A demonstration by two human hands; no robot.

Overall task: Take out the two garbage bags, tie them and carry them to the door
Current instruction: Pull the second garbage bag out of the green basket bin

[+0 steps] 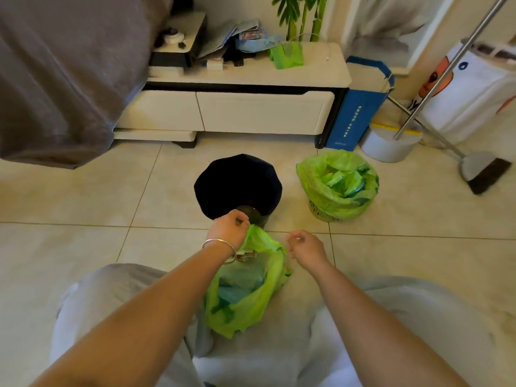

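A person in grey trousers [117,297] crouches over a tiled floor [83,247], both bare arms reaching forward. Between the knees sits a green bag [245,297] out of its bin, mouth open, with rubbish showing inside. The left hand [229,229], a silver bangle [220,243] on its wrist, has its fingers [243,220] clamped on the bag's far top edge, holding it up. The right hand [307,247] hovers just right of the bag, fingers loosely curled and apart, holding nothing. Just beyond the left hand stands a dark bin [237,182], its inside black. To its right, a second green bag [337,182] is still in a pale basket [321,212], its rim folded over the edge. Farther right lie a broom [483,171] and a white tub [388,146]. Against the far wall stands a low white cabinet [251,107] with clutter on top, a blue paper bag [360,107] leaning at its right end. A grey bedcover [64,79] fills the far left.
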